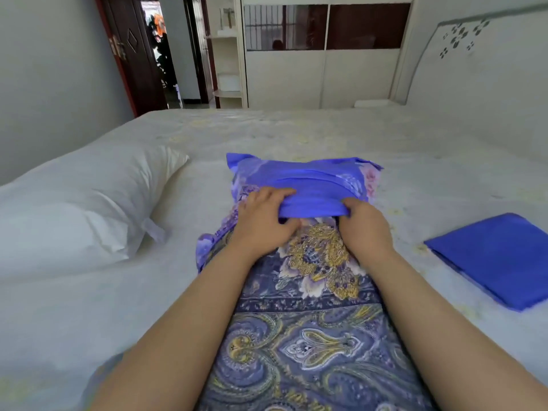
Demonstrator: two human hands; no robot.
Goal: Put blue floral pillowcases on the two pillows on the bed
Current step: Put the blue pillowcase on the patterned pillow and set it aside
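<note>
Across the pale bed sheet [341,134], the blue floral pillowcase [299,179] runs lengthwise toward 12 o'clock from both hands, left hand [264,218] and right hand [366,223] equally near, fingers curled onto its bunched blue hem.

Bare pillow [80,200] left of pillowcase [302,185]

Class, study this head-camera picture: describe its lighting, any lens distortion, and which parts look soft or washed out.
Head view: soft, even daylight with faint shadows only; wide-angle lens bows the headboard and stretches the forearms at the bottom edge; the white pillow is nearly washed out, losing fold detail; the doorway is dim and blurred; both hands, left hand and right hand, and the floral pillowcase are reasonably sharp.
</note>
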